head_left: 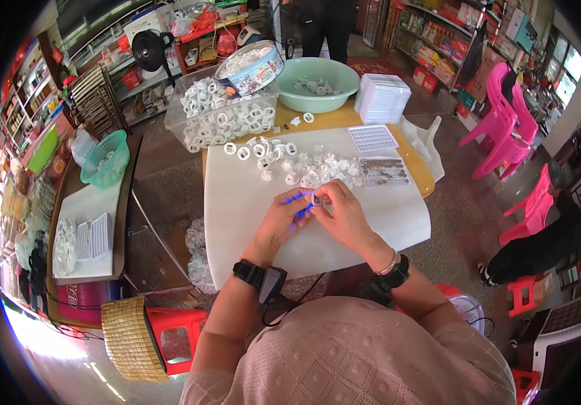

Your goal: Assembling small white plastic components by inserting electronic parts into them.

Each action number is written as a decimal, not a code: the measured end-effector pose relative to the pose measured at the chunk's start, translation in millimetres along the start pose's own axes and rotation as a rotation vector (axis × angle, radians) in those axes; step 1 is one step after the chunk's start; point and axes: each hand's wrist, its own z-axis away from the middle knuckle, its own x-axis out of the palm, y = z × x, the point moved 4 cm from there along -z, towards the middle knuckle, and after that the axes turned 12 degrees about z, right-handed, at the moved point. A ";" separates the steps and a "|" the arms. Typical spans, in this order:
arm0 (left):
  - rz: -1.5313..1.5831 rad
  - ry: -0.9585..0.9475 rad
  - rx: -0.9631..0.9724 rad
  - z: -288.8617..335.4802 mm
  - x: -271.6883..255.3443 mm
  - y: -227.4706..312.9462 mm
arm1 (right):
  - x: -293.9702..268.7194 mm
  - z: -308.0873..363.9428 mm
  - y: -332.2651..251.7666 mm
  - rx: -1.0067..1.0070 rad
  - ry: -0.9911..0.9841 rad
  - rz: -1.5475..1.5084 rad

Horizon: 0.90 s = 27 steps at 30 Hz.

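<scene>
My left hand and my right hand meet over the near middle of the white-topped table. Between their fingertips they pinch a small white ring-shaped plastic part with a dark centre. A bright blue glow falls on the left fingers; its source is hidden. Just beyond the hands lies a heap of small clear-white plastic pieces. Left of it are several loose white ring parts. To the right, a white tray holds rows of small brownish pieces, with another gridded white tray behind it.
At the back stand a clear bin of white parts, a round tin, a pale green basin and stacked white trays. A side table with a green basket is at left. A red stool stands near left.
</scene>
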 end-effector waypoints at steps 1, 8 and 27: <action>-0.007 -0.039 -0.016 -0.4 0.1 0.6 | 1.1 -0.5 0.2 -0.012 -0.005 0.004; -0.021 -0.040 -0.017 -2.6 2.1 -1.9 | 9.4 0.9 8.4 -0.057 0.022 0.061; -0.226 0.104 0.079 1.5 21.4 17.0 | 20.1 -8.8 49.3 0.822 -0.333 -1.044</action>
